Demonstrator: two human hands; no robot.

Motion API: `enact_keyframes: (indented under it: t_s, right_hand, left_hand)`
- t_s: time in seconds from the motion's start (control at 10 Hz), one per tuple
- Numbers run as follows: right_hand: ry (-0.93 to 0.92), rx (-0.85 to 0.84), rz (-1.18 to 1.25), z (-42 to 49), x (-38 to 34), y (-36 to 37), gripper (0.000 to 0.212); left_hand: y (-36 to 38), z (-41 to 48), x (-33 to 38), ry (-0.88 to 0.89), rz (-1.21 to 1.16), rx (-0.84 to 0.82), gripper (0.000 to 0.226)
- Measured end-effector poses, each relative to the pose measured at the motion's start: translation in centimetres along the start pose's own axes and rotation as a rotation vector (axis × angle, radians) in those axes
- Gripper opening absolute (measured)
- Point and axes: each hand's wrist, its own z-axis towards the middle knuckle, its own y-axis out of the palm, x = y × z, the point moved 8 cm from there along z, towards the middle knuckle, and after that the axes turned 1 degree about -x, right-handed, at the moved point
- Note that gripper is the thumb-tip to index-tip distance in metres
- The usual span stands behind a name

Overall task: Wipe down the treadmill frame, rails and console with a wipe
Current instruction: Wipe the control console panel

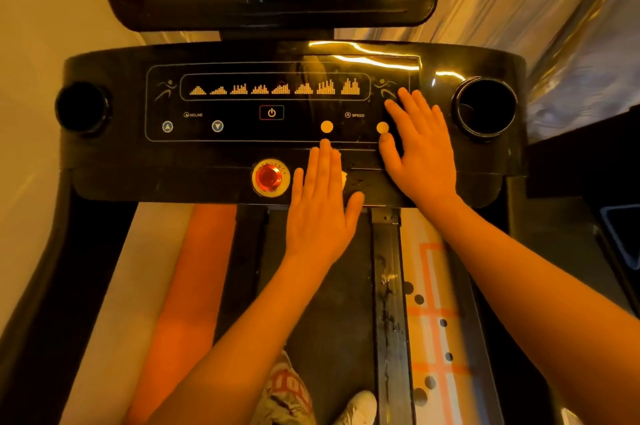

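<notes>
Black glossy console (pixel 121 161): your left hand (pixel 320 206), fingers straight, presses the pale wipe (pixel 344 178) flat near its front edge; right hand (pixel 420 156) rests flat, empty. Sweeping left could hit the red emergency button (pixel 269 177).

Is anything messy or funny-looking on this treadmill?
Yes. The dark metal bar below the console has pale smears and scuff marks along it, so it looks dirty. Nothing else stands out.

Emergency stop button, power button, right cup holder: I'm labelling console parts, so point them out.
Emergency stop button (pixel 268 177): head view, centre of its red cap.
Power button (pixel 272 112): head view, the power symbol.
Right cup holder (pixel 459 109): head view, its left rim.
</notes>
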Motion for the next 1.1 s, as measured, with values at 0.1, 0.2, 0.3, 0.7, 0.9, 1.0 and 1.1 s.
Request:
enact_keyframes:
  t_s: [0.1,0.2,0.3,0.7,0.9,1.0,1.1]
  right_hand:
    - [0.0,0.006,-0.003,0.0,0.0,0.1,0.05]
    - [-0.003,0.02,0.009,0.0,0.1,0.0,0.049]
    - [-0.012,0.031,0.021,0.0,0.1,0.0,0.049]
    - [-0.009,0.039,0.014,-0.2,0.2,0.1,0.049]
    - [-0.008,0.035,0.02,-0.1,0.2,0.0,0.049]
    - [-0.006,0.036,0.017,-0.1,0.2,0.0,0.049]
    - [-0.006,0.042,0.024,-0.2,0.1,0.0,0.049]
  left_hand:
    - [0.1,0.3,0.6,-0.013,-0.007,0.002,0.078]
    - [0.8,-1.3,0.7,0.01,-0.014,-0.01,0.075]
    - [0.6,-0.7,0.8,0.0,-0.028,0.0,0.073]
    - [-0.9,2.1,1.3,0.003,-0.116,0.026,0.07]
    - [-2.5,6.6,0.8,0.044,-0.044,0.039,0.066]
    - [-4.5,11.6,0.7,0.054,-0.033,0.06,0.064]
    - [-5.8,14.9,0.9,0.073,-0.046,0.066,0.063]
